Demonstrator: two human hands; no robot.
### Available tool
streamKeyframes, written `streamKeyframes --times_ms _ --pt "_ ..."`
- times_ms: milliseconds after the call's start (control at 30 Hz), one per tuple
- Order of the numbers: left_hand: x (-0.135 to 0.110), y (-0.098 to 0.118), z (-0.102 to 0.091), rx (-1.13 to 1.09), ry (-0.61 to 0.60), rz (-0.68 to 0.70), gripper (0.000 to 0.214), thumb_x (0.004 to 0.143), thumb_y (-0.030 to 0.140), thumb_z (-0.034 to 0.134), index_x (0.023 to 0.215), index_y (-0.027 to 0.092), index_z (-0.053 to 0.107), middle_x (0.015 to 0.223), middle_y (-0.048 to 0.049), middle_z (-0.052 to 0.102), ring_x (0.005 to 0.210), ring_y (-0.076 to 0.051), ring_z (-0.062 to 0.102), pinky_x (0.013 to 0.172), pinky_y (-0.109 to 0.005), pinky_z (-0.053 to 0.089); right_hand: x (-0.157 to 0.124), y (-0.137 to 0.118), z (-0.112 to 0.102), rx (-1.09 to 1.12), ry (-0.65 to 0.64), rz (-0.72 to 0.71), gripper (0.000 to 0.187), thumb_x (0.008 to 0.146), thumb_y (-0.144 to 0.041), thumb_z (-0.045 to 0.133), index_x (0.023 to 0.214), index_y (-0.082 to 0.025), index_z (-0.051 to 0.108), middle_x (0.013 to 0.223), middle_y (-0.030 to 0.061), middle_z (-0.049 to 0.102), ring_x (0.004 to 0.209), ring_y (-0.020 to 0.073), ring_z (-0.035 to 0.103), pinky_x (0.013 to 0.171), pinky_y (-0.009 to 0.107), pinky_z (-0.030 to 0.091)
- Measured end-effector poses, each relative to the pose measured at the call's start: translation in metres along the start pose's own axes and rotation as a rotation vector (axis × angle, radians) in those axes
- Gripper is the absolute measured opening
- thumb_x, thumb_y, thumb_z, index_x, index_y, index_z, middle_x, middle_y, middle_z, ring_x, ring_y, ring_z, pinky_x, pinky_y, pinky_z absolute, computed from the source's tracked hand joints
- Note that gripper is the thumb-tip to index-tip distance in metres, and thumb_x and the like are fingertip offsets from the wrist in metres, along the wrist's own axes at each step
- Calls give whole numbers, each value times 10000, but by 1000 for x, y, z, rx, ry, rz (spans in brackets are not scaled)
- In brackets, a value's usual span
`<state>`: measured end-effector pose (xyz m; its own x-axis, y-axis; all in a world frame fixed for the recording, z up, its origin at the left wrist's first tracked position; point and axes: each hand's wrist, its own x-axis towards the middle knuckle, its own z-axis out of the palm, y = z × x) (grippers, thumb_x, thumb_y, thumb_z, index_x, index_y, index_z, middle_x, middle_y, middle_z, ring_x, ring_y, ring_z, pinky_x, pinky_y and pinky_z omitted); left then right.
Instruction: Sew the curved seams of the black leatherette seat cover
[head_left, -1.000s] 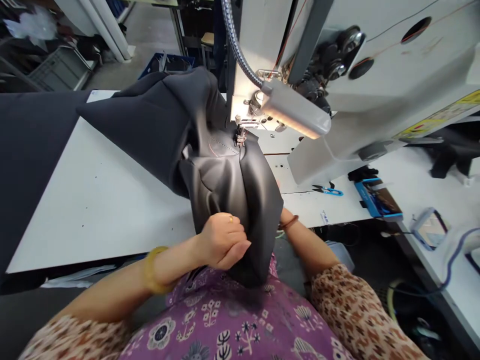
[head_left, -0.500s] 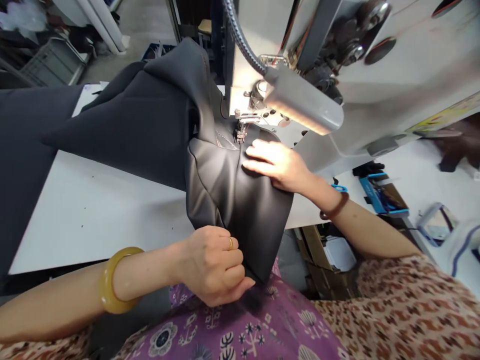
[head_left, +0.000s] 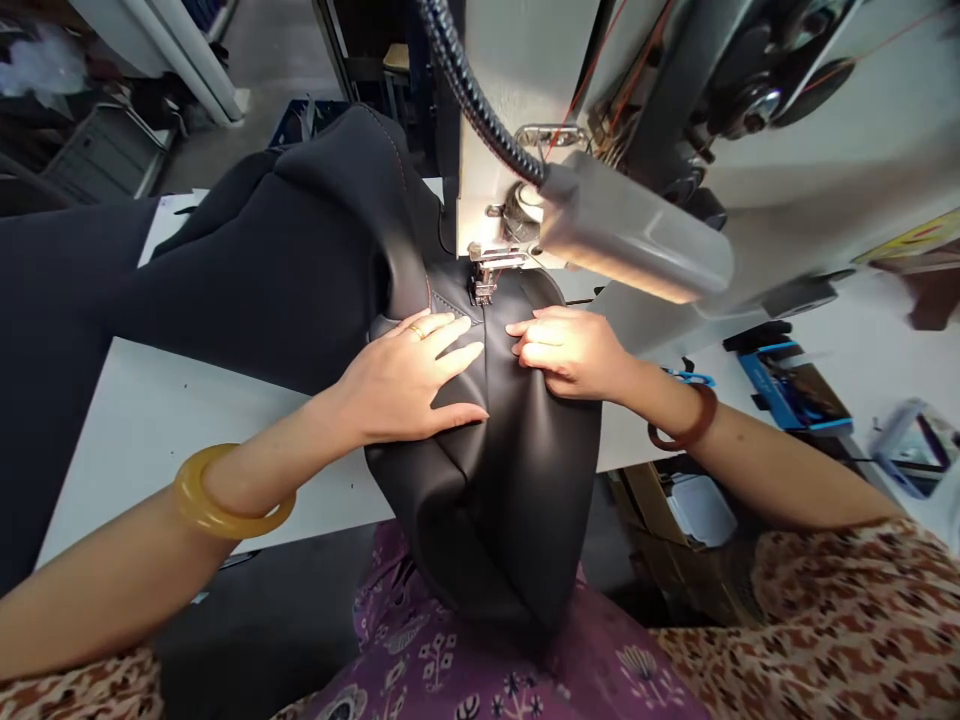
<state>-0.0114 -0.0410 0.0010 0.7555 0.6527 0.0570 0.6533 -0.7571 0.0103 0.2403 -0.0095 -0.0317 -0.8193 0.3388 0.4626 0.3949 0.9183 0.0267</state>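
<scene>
Seven o'clock from presser foot (head_left: 484, 287): left hand (head_left: 409, 375), spread on black material (head_left: 529, 480); four o'clock: right hand (head_left: 574, 352), curled, grip unclear. Likely guiding seam (head_left: 486, 375); next needs flat feed.

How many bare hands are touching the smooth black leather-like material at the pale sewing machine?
2: the left hand, with a gold ring, spread mostly left of the straight dark seam; the loosely curled right hand, right of that seam.

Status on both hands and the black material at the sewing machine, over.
Left hand spread on black material; right hand on it too, across the seam. Material under presser foot. Lamp overhead to the right, clear of both hands.
</scene>
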Motion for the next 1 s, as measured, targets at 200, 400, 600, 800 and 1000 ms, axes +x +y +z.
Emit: streamKeyframes --times_ms 200,400,600,800,1000 --pt "3 -12 -1 -49 -26 15 691 882 611 444 1364 119 493 1422 -174 469 1334 -332 409 1117 -503 343 5 5 -1 -19 29 16 222 664 -46 438 712 -188 601 900 12 724 895 194 682 800 339 505" --pt "10 -27 2 -87 9 4 627 916 596 367 1326 156 546 1404 -136 497 1320 -291 430 1119 -466 351 12 17 4 148 73 101 255 691 -18 401 692 -213 565 765 -3 687 909 171 677 743 304 521" --pt "16 -37 0 -128 26 -36 516 924 512 393 1296 205 578 1388 -94 507 1270 -280 468 1084 -451 392 17 28 7 189 15 181 238 770 -86 371 656 -214 537 726 22 675 788 183 674 671 321 539" --pt "23 -48 -1 -178 38 -34 438 948 452 352 1194 244 648 1345 -40 536 1196 -240 520 1051 -427 416 15 38 15 241 -37 296 270 810 -149 343 770 -185 607 767 65 668 898 218 659 779 376 548" --pt "25 -57 1 -228 98 12 441 944 451 356 1087 213 700 1288 -54 588 1193 -226 539 1051 -403 422 14 40 17 289 -18 325 264 819 -149 354 798 -185 615 787 58 664 911 207 652 777 352 535"
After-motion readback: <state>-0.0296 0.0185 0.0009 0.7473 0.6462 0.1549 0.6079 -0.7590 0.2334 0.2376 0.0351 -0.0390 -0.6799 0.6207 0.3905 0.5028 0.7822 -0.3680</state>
